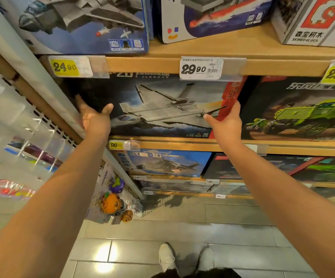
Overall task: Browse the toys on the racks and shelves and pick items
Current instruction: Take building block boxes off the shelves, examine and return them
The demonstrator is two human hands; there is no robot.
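At the centre of the frame, a dark jet-fighter box (pixel 162 105) stands face-out on the middle wooden shelf (pixel 202 144), beneath a white 29.90 price tag (pixel 201 68). The left hand (pixel 95 117) is at the box's left end, fingers straight and spread, thumb extended over the box face; it grips nothing. The right hand (pixel 225 121) is at the box's red right end, fingers extended upward, thumb pointing left across the face; whether it touches the box cannot be determined. A green truck box (pixel 302 113) stands just beside, at right. A helicopter box (pixel 168 163) sits on the shelf below. Pumpkin keychains (pixel 112 203) hang at lower left. Grey floor tiles (pixel 222 237) occupy the bottom.
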